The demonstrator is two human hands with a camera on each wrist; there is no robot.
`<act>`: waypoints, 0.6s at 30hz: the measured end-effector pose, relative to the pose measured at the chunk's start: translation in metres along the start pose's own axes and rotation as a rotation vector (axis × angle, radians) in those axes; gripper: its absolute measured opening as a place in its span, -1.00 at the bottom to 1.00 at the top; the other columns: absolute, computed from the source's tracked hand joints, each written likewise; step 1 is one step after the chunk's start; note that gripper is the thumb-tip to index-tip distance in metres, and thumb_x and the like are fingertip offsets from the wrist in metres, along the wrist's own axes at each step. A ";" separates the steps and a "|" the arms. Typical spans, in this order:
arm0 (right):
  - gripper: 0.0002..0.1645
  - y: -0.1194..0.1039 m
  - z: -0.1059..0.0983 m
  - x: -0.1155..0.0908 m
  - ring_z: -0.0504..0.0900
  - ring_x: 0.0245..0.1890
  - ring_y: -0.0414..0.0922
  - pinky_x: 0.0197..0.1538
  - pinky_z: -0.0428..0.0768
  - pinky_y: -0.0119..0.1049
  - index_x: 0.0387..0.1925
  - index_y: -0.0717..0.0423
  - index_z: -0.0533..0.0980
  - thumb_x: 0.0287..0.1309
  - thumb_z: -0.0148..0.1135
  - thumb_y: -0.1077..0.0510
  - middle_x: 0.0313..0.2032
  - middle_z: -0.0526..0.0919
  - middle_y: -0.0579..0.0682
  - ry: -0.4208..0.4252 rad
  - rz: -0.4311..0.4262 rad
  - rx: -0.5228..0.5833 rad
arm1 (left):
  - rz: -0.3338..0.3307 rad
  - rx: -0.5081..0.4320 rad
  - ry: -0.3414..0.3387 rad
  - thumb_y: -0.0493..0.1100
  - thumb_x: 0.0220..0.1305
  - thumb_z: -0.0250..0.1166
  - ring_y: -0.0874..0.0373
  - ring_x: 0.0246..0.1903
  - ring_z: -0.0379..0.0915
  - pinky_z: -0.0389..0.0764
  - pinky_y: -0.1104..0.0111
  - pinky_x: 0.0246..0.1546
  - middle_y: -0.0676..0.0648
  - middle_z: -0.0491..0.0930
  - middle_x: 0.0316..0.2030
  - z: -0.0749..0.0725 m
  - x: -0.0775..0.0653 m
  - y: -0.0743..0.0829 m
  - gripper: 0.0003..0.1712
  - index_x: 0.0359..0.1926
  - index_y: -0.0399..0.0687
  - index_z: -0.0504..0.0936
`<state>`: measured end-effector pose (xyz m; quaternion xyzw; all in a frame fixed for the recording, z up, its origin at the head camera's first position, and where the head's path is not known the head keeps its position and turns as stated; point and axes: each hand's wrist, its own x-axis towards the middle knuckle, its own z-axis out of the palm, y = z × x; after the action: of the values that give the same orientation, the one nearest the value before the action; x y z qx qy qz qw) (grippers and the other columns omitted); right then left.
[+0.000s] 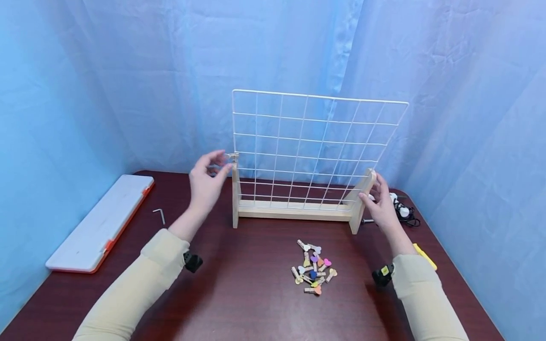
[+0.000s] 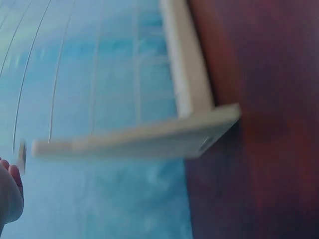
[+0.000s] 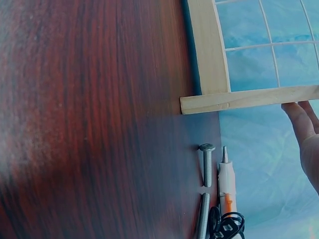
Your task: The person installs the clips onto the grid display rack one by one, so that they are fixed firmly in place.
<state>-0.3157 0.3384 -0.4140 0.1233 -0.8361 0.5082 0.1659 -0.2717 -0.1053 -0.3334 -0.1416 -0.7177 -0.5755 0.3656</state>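
Observation:
A white wire grid (image 1: 294, 118) stands upright in a wooden stand (image 1: 294, 214) with a side post at each end. A small wooden clothespin (image 1: 233, 155) is at the grid's left edge, just above the left post (image 1: 235, 196); it also appears in the left wrist view (image 2: 22, 157). My left hand (image 1: 206, 182) is beside this clothespin, thumb and fingers apart, fingertips close to it. My right hand (image 1: 381, 201) grips the right post (image 1: 360, 203), thumb in front and fingers behind. Several clothespins with coloured hearts (image 1: 313, 274) lie in a loose pile before the stand.
A white case with an orange edge (image 1: 100, 220) and a hex key (image 1: 160, 215) lie on the left. On the right are bolts (image 3: 207, 167), a white pen-like tool (image 3: 227, 181), a black cable (image 1: 409, 218) and a yellow object (image 1: 425, 255). Curtains (image 1: 170, 71) surround the table.

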 end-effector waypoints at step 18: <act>-0.14 -0.002 0.000 -0.001 0.28 0.14 0.15 0.03 0.40 0.12 0.33 -0.34 -0.17 0.18 0.08 0.15 0.18 0.23 0.21 -0.004 0.004 0.004 | 0.194 0.226 -1.030 0.00 -0.12 0.42 0.30 -0.18 0.33 0.36 0.45 -0.11 0.19 0.56 -0.24 0.074 -0.130 -0.027 -0.62 -0.19 0.10 0.61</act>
<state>-0.3141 0.3379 -0.4131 0.1231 -0.8355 0.5100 0.1632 -0.2254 -0.0166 -0.4473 -0.4310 -0.8454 -0.3142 0.0304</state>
